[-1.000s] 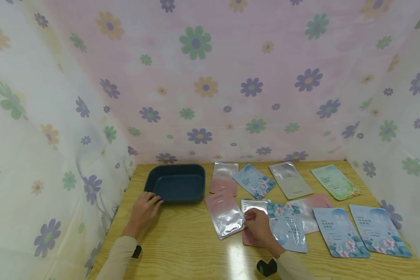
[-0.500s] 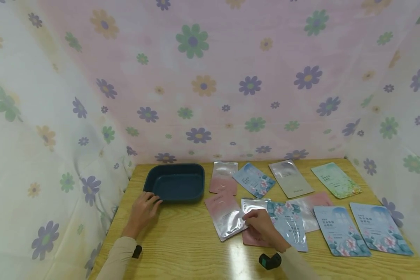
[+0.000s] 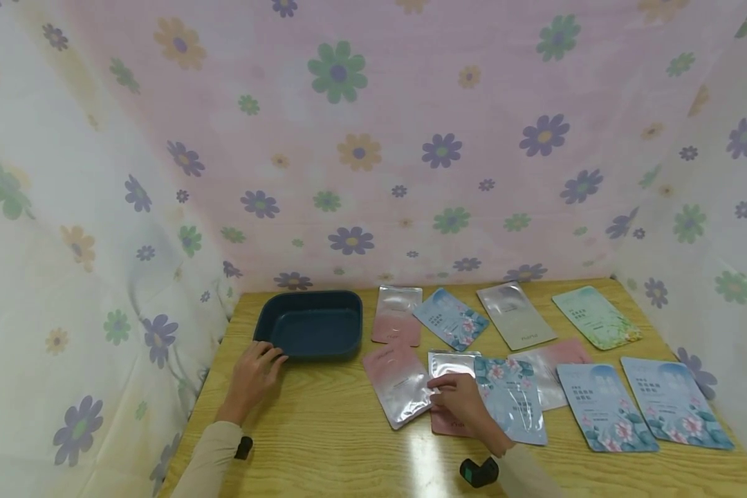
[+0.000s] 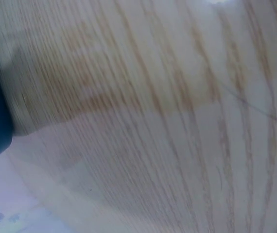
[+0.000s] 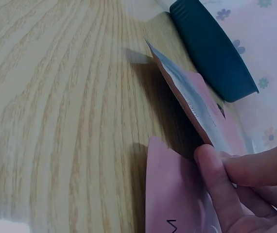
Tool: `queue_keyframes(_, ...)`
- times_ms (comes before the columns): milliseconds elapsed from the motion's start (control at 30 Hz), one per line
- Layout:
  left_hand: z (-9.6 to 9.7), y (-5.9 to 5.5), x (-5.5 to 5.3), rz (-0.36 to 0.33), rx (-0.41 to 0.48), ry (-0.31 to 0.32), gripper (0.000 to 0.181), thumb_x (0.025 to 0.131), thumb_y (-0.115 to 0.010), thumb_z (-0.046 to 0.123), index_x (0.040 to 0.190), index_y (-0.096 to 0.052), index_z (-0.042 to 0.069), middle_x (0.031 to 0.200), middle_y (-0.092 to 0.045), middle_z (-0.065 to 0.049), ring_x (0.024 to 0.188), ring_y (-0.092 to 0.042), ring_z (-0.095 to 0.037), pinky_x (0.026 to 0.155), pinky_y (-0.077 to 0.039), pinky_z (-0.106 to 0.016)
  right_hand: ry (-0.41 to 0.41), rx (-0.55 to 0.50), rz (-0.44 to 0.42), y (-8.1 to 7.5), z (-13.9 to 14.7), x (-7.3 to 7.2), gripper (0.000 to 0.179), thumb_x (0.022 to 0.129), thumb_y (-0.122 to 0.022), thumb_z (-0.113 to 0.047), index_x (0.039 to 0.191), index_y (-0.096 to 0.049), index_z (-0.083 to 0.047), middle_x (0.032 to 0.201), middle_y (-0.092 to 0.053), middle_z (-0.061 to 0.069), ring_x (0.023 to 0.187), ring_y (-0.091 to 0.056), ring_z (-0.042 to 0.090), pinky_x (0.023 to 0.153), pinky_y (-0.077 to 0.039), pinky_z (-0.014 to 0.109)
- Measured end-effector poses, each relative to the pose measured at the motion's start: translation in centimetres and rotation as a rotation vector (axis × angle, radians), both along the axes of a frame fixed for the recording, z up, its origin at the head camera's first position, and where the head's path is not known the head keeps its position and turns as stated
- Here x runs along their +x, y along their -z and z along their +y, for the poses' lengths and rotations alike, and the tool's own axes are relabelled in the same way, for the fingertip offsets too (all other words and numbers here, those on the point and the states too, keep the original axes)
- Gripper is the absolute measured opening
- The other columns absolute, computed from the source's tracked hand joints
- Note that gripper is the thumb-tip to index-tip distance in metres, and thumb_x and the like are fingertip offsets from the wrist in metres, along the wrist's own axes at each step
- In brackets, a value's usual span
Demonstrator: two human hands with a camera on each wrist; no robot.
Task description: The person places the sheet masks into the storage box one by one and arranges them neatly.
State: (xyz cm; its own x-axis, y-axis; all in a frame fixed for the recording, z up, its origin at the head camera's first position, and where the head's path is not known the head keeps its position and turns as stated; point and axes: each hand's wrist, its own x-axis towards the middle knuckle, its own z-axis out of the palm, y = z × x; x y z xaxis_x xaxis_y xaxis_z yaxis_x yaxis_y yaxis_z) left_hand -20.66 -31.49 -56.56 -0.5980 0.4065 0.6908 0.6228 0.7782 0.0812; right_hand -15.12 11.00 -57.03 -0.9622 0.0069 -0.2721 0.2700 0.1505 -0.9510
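a pink-and-silver packet was tilted just right of the dark blue tray and nearer the person; the right wrist view showed its near edge raised off the table, with a shadow beneath. the step in hand looked like picking this packet up. the next move, as i judged it, called for a firm pinch and a lift clear of the neighbouring packets.

the right hand came from the side away from the tray, wrist low, thumb and forefinger pinching the packet's edge farthest from the tray. under that hand lay a second pink packet, partly covered by a blue flowered packet, farther right of the tray.

the left hand was at the tray's near left corner, fingers bent and touching the rim; i could not tell whether they gripped it or only rested there.

right of the tray, along the back, lay a silver-and-beige packet and, farthest from it, a green packet. behind the tray hung a flower-printed cloth.
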Motion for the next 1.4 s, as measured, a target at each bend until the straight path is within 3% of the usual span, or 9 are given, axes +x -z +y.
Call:
queue_keyframes(333,0.1,-0.1,0.0,0.0,0.007,0.009,0.024,0.066,-0.081,0.005,0.087,-0.069,0.003,0.083,-0.058,-0.01,0.073,-0.054,-0.026,0.063,-0.047,-0.04,-0.001,0.006,0.092,0.1,0.6,0.0,0.02,0.077,-0.064,0.014,0.094,-0.071,0.007,0.077,-0.068,0.019,0.057,-0.066,0.027,0.053,-0.054,0.031)
queue_keyframes(600,-0.1,0.0,-0.1,0.005,-0.002,0.01,0.02,0.07,-0.079,0.007,0.087,-0.07,0.004,0.083,-0.058,-0.01,0.073,-0.054,-0.026,0.064,-0.047,-0.039,-0.03,0.037,0.164,-1.4,0.7,-0.4,0.019,0.078,-0.065,0.014,0.093,-0.072,0.005,0.09,-0.069,0.017,0.064,-0.065,0.021,0.055,-0.052,0.027)
queue_keyframes(733,-0.1,0.0,-0.1,0.036,0.006,0.024,0.023,0.066,-0.081,0.005,0.086,-0.07,0.004,0.082,-0.058,-0.01,0.071,-0.054,-0.026,0.062,-0.047,-0.04,-0.044,0.032,0.167,-2.4,0.8,-0.7,0.021,0.079,-0.066,0.012,0.096,-0.072,0.003,0.097,-0.068,0.017,0.069,-0.065,0.021,0.058,-0.054,0.032)
queue_keyframes(867,0.0,0.1,-0.2,0.052,0.015,0.032,0.026,0.062,-0.082,0.004,0.085,-0.07,0.004,0.081,-0.058,-0.01,0.07,-0.054,-0.025,0.061,-0.047,-0.039,-0.069,-0.051,0.169,-3.1,1.0,-0.9,0.023,0.079,-0.065,0.014,0.1,-0.07,0.007,0.108,-0.064,0.022,0.071,-0.067,0.026,0.063,-0.056,0.043)
queue_keyframes(1233,0.1,0.0,0.0,0.003,0.019,-0.002,0.02,0.069,-0.081,0.006,0.086,-0.07,0.004,0.083,-0.058,-0.009,0.072,-0.053,-0.025,0.063,-0.047,-0.039,-0.133,-0.129,0.156,-5.4,1.9,-1.2,0.025,0.086,-0.059,0.01,0.111,-0.064,0.011,0.122,-0.054,0.027,0.072,-0.064,0.039,0.071,-0.052,0.055)
queue_keyframes(1400,0.2,0.0,-0.1,0.015,0.01,0.0,0.022,0.066,-0.082,0.004,0.085,-0.071,0.003,0.082,-0.059,-0.01,0.072,-0.054,-0.026,0.063,-0.047,-0.039,-0.123,-0.15,0.157,-5.8,2.7,-1.5,0.026,0.086,-0.058,0.011,0.111,-0.063,0.011,0.12,-0.054,0.027,0.07,-0.066,0.03,0.073,-0.052,0.053)
